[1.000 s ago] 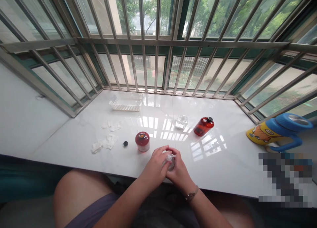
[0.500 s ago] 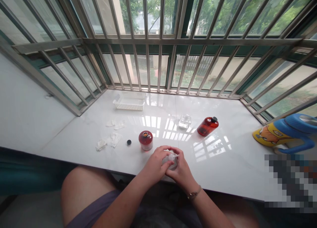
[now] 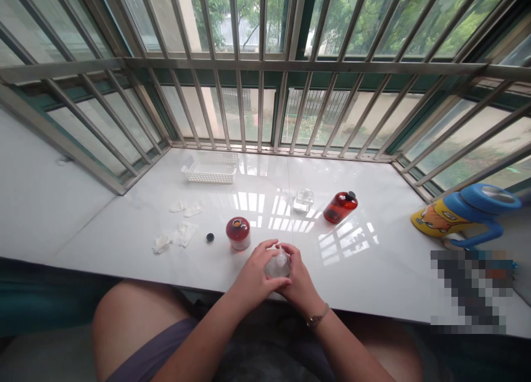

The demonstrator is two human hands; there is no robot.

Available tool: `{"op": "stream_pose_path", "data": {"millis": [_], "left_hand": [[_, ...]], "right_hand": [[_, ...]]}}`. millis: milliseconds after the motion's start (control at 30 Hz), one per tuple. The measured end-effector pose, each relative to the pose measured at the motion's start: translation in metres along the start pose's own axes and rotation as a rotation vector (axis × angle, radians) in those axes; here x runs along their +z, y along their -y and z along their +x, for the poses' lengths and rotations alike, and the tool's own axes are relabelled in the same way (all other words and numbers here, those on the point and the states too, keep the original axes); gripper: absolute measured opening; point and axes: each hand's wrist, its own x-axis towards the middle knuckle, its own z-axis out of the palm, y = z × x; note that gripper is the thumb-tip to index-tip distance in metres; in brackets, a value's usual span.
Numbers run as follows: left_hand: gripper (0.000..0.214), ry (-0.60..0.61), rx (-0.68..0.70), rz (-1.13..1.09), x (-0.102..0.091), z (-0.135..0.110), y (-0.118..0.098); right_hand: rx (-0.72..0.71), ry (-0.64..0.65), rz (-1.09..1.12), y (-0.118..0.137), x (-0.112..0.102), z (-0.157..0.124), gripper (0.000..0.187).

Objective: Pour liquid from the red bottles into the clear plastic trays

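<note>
Near the front edge of the white counter, a small translucent container with a whitish, pointed top sits between both my hands; its exact kind is unclear. My left hand curls round its left side, thumb across the front. From the other side my right hand wraps it, with fingertips by the top. Just beyond my left hand stands an uncapped amber-red bottle, its neck open. A black cap lies left of that bottle.
A capped red bottle lies on its side at the right, near a clear glass-like block. Crumpled white tissues and a white basket are at left. A blue-yellow flask lies far right. Window bars border the back.
My fingers have shifted on the small container, and its pointed top now stands more upright and shows more. The whole scene has slid slightly left as the camera turned.
</note>
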Motion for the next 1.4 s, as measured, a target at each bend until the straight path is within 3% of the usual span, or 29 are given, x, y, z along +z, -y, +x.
{"op": "stream_pose_path", "data": {"millis": [133,267,367,433,533,633,733,800,900,1033,1233,1400], "left_hand": [[0.047,-0.058,-0.029,-0.07,-0.005,-0.004,0.007],[0.052,0.007,0.005,-0.06,-0.005,-0.003,0.008],[0.039,-0.011,-0.012,-0.089,-0.004,-0.003,0.006],[0.043,-0.047,-0.022,-0.138,-0.004,-0.003,0.004],[0.053,-0.008,-0.007,-0.07,-0.005,-0.003,0.004],[0.036,-0.016,-0.021,-0.066,-0.004,-0.004,0.006],[0.048,-0.054,-0.02,-0.111,-0.004,-0.003,0.007],[0.057,-0.013,0.004,-0.059,-0.005,-0.003,0.005],[0.039,0.018,0.015,-0.008,-0.007,-0.002,0.0],[0.021,-0.092,0.058,-0.034,-0.006,-0.002,-0.003],[0.026,-0.216,0.138,-0.121,-0.01,-0.004,-0.001],[0.027,-0.221,0.131,-0.117,-0.017,-0.006,-0.003]], "right_hand": [[-0.006,0.01,-0.011,0.003,-0.001,0.001,0.084],[-0.008,-0.007,-0.007,0.003,0.0,0.002,0.085],[-0.02,-0.017,-0.005,0.003,0.001,0.002,0.084],[-0.027,-0.011,-0.003,0.003,0.001,0.002,0.084],[-0.029,-0.005,0.007,0.003,0.0,0.002,0.086],[-0.028,-0.005,0.004,0.004,0.0,0.002,0.083],[-0.032,-0.008,-0.007,0.004,0.0,0.003,0.083],[-0.04,-0.018,-0.015,0.004,0.0,0.003,0.085],[-0.034,-0.015,-0.024,0.006,0.0,0.003,0.083],[-0.016,-0.004,-0.009,0.008,0.0,0.002,0.08],[-0.042,-0.004,-0.024,0.005,0.0,0.003,0.078],[-0.051,-0.008,-0.025,0.006,-0.001,0.004,0.078]]}}
